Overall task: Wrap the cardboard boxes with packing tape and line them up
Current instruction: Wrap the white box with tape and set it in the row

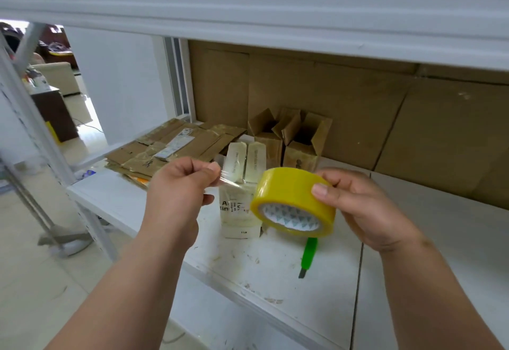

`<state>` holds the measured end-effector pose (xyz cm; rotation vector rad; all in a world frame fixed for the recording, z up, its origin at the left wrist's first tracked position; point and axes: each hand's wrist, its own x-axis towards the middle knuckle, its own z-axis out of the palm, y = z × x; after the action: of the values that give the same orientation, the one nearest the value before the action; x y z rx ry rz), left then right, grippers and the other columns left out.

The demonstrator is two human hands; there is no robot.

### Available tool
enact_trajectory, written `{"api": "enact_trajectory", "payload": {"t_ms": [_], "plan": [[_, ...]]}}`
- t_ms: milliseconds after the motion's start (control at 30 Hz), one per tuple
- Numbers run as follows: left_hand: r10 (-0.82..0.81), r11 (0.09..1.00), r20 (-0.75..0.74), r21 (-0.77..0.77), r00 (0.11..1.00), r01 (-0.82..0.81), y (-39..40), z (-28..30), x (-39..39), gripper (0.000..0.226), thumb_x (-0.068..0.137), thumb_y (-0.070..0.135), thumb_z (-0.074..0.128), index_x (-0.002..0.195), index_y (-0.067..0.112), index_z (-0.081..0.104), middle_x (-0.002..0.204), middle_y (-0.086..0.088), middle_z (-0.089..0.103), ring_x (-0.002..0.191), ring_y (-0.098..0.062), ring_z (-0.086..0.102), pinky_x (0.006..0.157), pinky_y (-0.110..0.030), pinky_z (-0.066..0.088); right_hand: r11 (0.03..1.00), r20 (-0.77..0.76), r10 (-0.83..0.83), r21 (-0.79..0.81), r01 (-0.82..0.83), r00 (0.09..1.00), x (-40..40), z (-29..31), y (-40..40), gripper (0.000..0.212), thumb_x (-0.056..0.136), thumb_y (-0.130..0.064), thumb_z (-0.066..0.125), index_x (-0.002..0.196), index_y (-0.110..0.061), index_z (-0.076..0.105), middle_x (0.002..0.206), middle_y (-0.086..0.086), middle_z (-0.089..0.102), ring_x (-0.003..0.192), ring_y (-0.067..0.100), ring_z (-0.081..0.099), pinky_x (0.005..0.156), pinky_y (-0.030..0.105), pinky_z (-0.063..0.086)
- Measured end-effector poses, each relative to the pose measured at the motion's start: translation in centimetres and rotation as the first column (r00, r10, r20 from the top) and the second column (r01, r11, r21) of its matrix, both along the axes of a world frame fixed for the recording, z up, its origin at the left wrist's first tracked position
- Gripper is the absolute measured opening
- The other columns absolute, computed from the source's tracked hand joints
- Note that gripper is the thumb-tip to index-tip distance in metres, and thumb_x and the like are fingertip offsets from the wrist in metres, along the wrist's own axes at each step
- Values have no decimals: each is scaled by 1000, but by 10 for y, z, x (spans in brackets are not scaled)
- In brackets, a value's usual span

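Yellow tape roll point(293, 202) is held above the white shelf point(303, 289), approx. over its front-centre area. Right hand point(363, 209) grips the roll from the right: thumb pressed on the outer face, remaining fingers curled behind the roll. Left hand point(179, 184), left of the roll, pinches the free end of the clear tape strip point(228, 177) between thumb and forefinger; other fingers folded in. Strip runs from the pinch to the roll. Directly behind the roll and strip, a pale taped box point(242, 198) stands on the shelf, printed text on front, partly hidden by roll. Behind that box, two small brown boxes point(289, 140) with flaps open stand side by side, near the cardboard sheet at the back. Flattened cardboard point(170, 146) lies in a stack left of the open boxes. Green cutter point(309, 256) lies on the shelf below the roll, not touched by either hand.
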<state>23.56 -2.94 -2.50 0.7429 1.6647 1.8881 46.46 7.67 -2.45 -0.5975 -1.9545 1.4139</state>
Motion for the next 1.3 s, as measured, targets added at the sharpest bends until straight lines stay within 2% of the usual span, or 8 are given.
{"api": "enact_trajectory", "payload": {"t_ms": [100, 233, 533, 700, 867, 1000, 1100, 1300], "plan": [[35, 999, 28, 5, 999, -35, 3, 0, -7, 19, 88, 10, 70, 70, 12, 65, 74, -6, 72, 80, -23, 68, 70, -39, 53, 995, 89, -83, 62, 77, 993, -2, 11, 10, 34, 65, -52, 70, 80, -22, 75, 75, 1, 68, 72, 12, 64, 66, 28, 46], [43, 999, 80, -32, 996, -40, 12, -7, -13, 21, 88, 8, 69, 68, 11, 64, 68, -4, 70, 77, -22, 66, 70, -38, 53, 982, 177, -169, 111, 151, 970, -9, 16, 23, 46, 58, -61, 67, 87, -25, 75, 85, 4, 73, 85, 21, 69, 76, 37, 50], [39, 993, 105, -115, 994, -27, 27, -21, -36, 21, 87, 7, 71, 67, 9, 65, 71, -8, 67, 72, -23, 66, 70, -37, 56, 932, 430, -360, 197, 303, 828, -20, 16, 51, 16, 85, -42, 71, 84, -26, 73, 94, 0, 69, 88, 19, 66, 77, 34, 51], [68, 989, 110, -142, 992, -52, 32, -33, -44, 12, 81, 5, 71, 79, -7, 67, 71, -14, 64, 62, -19, 61, 62, -31, 53, 933, 492, -358, 215, 288, 793, -31, 14, 55, 18, 84, -40, 72, 81, -22, 73, 90, 2, 68, 84, 17, 66, 70, 31, 50], [83, 981, 150, -187, 985, -54, 35, -44, -47, 8, 81, 4, 70, 79, -4, 66, 68, -10, 62, 56, -16, 57, 51, -24, 52, 932, 558, -363, 230, 281, 746, -40, 7, 58, 20, 85, -41, 71, 76, -23, 72, 85, 0, 67, 82, 16, 65, 67, 28, 47], [64, 973, 219, -229, 974, -12, 36, -56, -44, 10, 84, 6, 71, 81, -2, 67, 67, -6, 66, 57, -16, 55, 55, -27, 51, 928, 655, -373, 267, 260, 657, -50, -7, 60, 27, 82, -48, 70, 73, -22, 68, 79, -1, 65, 79, 17, 65, 67, 30, 48], [-5, 960, 236, -270, 972, 71, 37, -61, -39, 13, 86, 13, 71, 79, 3, 66, 73, -6, 68, 60, -17, 56, 56, -28, 50, 927, 731, -375, 306, 217, 570, -61, -16, 56, 33, 81, -59, 65, 80, -26, 66, 88, -3, 64, 85, 16, 63, 79, 37, 54], [-97, 927, 145, -346, 985, 142, 38, -55, -38, 19, 91, 24, 68, 97, 5, 66, 93, -7, 65, 80, -19, 59, 67, -37, 56, 910, 801, -410, 389, 141, 437, -79, -12, 41, 34, 85, -62, 56, 94, -30, 62, 90, -9, 57, 84, 13, 55, 79, 33, 47]]}}
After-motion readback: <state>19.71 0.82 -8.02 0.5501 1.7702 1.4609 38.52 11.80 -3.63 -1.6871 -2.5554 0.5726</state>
